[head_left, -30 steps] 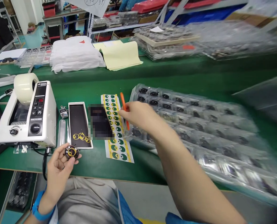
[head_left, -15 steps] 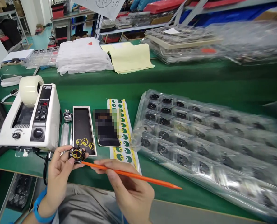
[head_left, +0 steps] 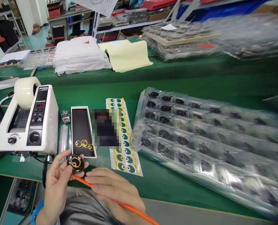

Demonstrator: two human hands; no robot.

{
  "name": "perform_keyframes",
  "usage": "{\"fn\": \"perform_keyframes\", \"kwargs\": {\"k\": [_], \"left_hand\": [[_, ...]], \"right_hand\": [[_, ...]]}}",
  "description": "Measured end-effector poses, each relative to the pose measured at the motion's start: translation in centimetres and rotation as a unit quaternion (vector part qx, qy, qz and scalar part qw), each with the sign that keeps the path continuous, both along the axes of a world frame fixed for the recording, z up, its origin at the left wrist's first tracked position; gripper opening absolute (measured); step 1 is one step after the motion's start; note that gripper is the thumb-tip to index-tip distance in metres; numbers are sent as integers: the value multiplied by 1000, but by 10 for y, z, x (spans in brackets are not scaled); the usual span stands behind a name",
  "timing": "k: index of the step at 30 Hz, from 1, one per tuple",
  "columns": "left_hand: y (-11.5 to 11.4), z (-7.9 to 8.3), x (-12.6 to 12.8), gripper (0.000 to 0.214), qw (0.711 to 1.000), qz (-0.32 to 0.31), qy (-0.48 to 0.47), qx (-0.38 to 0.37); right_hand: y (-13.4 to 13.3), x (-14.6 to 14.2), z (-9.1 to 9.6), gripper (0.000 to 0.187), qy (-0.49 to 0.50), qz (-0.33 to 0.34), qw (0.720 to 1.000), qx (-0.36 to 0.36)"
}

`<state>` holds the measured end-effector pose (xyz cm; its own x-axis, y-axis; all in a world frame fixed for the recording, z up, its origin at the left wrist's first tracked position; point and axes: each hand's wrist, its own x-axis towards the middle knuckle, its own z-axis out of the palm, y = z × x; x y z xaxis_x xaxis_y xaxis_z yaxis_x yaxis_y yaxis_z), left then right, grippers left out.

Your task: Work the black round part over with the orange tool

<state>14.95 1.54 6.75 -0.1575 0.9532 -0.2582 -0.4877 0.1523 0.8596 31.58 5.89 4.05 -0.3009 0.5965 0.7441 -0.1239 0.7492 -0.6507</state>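
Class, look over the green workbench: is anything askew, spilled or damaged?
Nothing looks spilled or damaged. Only the sticker sheet lies slightly askew, its left edge overlapped by a flat dark device.

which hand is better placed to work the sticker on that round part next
Right, probably: the right hand holds the orange stick with its tip by the round part, which the left hand grips.

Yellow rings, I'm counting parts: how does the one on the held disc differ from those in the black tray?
The disc ring is single, on a disc held by the left hand; the tray rings are several, touching, lying in the black tray. Both are yellow on black.
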Motion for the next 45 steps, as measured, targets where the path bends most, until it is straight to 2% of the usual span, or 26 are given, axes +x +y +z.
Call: {"fn": "perform_keyframes", "kwargs": {"k": [2, 4, 7, 10, 13, 16, 21, 27, 34, 39, 45], "left_hand": [[2, 1, 4, 28, 1000, 3, -19, -12], [4, 1, 7, 26, 999, 15, -32, -11], [6, -1, 9, 26, 999, 23, -21, 5], [6, -3, 9, 26, 999, 30, 11, 33], [3, -4, 9, 28, 997, 43, 46, 46], [0, -3, 11, 29, 994, 48, 75, 60], [0, -5, 13, 29, 993, 51, 88, 62], [2, -10, 13, 29, 995, 62, 68, 46], [3, -7, 13, 26, 995, 63, 74, 34], [-3, -12, 16, 30, 995, 59, 66, 45], [-3, -8, 21, 29, 994, 69, 61, 56]], "right_hand": [[2, 3, 0, 17, -57, -12, 995, 80], [2, 6, 3, 15, -94, -20, 989, 113], [-3, 11, 11, 13, -56, -33, 995, 77], [-10, 10, 15, 20, 30, -80, 996, -18], [-14, 0, 12, 30, 70, -114, 986, -99], [-15, -16, 6, 35, 90, -134, 978, -129], [-11, -31, 1, 40, 117, -171, 969, -133], [-10, -27, 6, 46, 44, -142, 987, -61], [-17, -29, 0, 38, 105, -193, 964, -148], [-18, -34, -4, 38, 119, -190, 963, -150], [-19, -37, -3, 39, 120, -200, 963, -134]]}}
